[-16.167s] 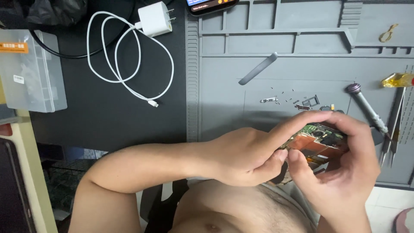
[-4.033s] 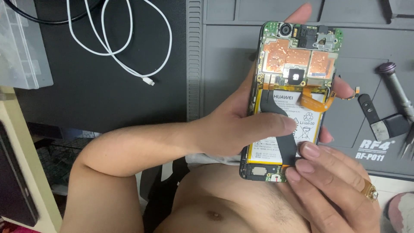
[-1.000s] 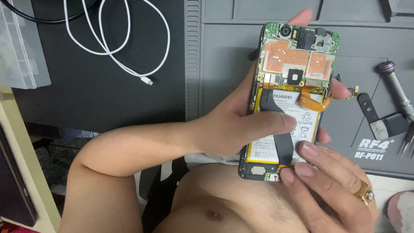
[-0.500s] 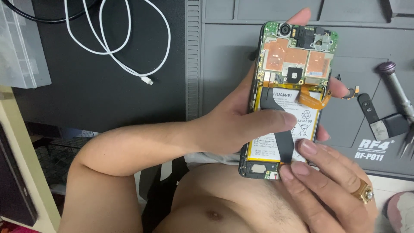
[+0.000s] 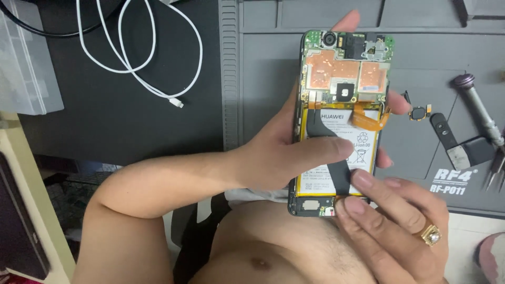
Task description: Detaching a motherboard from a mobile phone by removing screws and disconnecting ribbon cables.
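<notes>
An opened phone (image 5: pixel 342 121) with its back cover removed is held upright above the grey work mat (image 5: pixel 263 79), clamped in the left hand (image 5: pixel 273 158). The phone's left edge is wrapped by that hand's palm, its thumb is laid across the white battery (image 5: pixel 363 147), and fingertips are seen past the top and right edges of the phone. The copper-coloured shields of the circuit board (image 5: pixel 347 73) are exposed above the thumb, and an orange flex cable (image 5: pixel 371 118) is bent across the battery's upper end.

The right hand (image 5: pixel 394 226), with a gold ring (image 5: pixel 431 235) worn on one finger, is placed at the phone's lower end; two fingertips (image 5: pixel 353 204) are pressed against the bottom edge of the battery and the lower board, with nothing enclosed by them.

To the right of the left hand's fingertips, a small round part on a thin cable (image 5: pixel 419 112), a black strip (image 5: pixel 444 134) and a metal screwdriver (image 5: pixel 478 108) are laid on the mat. On the dark tabletop (image 5: pixel 105 126) beyond the left forearm, a coiled white cable (image 5: pixel 137 58) is seen.
</notes>
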